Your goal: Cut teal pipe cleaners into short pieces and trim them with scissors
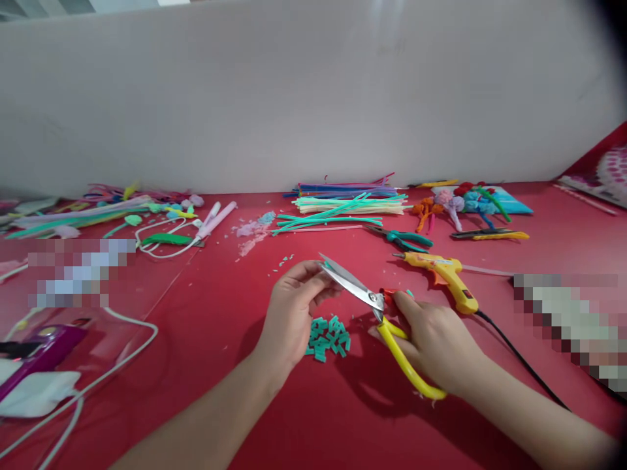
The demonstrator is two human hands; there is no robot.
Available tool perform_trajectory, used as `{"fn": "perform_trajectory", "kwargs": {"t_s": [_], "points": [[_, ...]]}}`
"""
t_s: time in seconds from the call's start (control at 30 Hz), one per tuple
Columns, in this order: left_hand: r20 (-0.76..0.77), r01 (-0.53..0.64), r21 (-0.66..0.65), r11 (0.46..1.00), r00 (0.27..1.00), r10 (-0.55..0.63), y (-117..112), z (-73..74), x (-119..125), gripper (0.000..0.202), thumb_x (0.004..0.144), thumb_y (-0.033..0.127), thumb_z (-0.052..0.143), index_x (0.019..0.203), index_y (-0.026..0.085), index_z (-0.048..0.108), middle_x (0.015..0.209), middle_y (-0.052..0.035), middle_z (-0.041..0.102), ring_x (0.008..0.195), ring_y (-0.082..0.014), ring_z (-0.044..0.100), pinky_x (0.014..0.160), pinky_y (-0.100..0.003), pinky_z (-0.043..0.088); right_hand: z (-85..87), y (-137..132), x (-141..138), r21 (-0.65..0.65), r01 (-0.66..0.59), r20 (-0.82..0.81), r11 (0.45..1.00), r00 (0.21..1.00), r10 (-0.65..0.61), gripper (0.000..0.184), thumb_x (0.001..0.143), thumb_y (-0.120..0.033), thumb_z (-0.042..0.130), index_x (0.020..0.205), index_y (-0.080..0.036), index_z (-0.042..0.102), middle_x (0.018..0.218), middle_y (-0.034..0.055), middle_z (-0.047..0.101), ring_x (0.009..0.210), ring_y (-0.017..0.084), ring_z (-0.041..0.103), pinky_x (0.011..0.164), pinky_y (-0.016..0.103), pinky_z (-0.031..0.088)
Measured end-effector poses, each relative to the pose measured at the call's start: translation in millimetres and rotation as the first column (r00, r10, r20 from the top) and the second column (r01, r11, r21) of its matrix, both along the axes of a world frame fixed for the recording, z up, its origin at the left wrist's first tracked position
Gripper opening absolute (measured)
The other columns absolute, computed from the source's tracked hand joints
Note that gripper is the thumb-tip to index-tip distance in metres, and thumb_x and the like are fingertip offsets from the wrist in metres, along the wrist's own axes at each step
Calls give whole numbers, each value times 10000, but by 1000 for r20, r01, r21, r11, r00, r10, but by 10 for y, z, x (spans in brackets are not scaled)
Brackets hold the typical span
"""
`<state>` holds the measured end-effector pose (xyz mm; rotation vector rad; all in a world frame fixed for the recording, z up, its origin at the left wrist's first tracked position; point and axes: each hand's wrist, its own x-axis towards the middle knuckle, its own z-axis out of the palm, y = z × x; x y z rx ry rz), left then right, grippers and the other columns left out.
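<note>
My right hand (434, 343) grips the yellow handles of a pair of scissors (362, 294), whose steel blades point up and left. My left hand (294, 307) pinches a small teal piece at the blade tips, fingers closed around it. Below the two hands lies a small heap of short teal cut pieces (328, 338) on the red table (235, 391).
A yellow glue gun (448, 277) with a black cord lies right of my hands. Green-handled pliers (404, 240), bundles of coloured pipe cleaners (343, 205) and fuzzy flowers (460, 199) sit behind. At the left are a white cable (117, 369), a purple device (42, 352) and more craft scraps.
</note>
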<state>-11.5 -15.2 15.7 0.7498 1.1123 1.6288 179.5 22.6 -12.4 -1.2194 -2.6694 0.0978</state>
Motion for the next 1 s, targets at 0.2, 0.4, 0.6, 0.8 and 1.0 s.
{"fn": "perform_trajectory", "kwargs": {"t_s": [0.2, 0.4, 0.6, 0.8, 1.0], "points": [[-18, -33, 17, 999, 999, 33, -4, 3, -12, 74, 665, 165, 582, 734, 179, 602, 708, 7, 611, 653, -109, 575, 672, -264, 470, -32, -17, 10, 47, 6, 25, 999, 1000, -7, 272, 771, -464, 372, 718, -198, 376, 513, 5, 522, 429, 147, 484, 432, 246, 125], [-17, -24, 20, 1000, 1000, 24, -22, 11, -16, 53, 678, 174, 583, 728, 173, 600, 688, 6, 608, 638, -109, 574, 664, -264, 469, -51, -15, 7, 53, 11, 49, 999, 999, -14, 258, 774, -452, 381, 710, -204, 354, 495, -2, 522, 425, 153, 490, 430, 250, 131], [-10, -26, 16, 1000, 1000, 26, -35, 47, -2, 43, 678, 178, 580, 716, 166, 597, 662, 5, 603, 618, -110, 571, 656, -263, 464, -55, -26, -5, 69, -2, 51, 998, 999, -2, 246, 791, -432, 358, 714, -199, 360, 481, 0, 518, 413, 149, 489, 428, 252, 140], [0, -24, 9, 1000, 1000, 24, -38, 36, -15, 62, 681, 184, 580, 733, 154, 593, 679, -8, 607, 623, -112, 572, 659, -264, 460, -89, -21, 2, 100, -29, 37, 995, 999, 25, 241, 793, -425, 355, 718, -196, 364, 458, -9, 506, 395, 146, 482, 420, 241, 136], [-5, -27, 12, 1000, 1000, 27, -47, 68, -9, 69, 671, 194, 587, 721, 147, 597, 666, -9, 610, 615, -113, 574, 646, -254, 457, -94, -23, 5, 144, -36, 26, 989, 999, 33, 253, 806, -428, 331, 719, -193, 369, 440, -16, 491, 371, 140, 468, 413, 238, 131]]}}
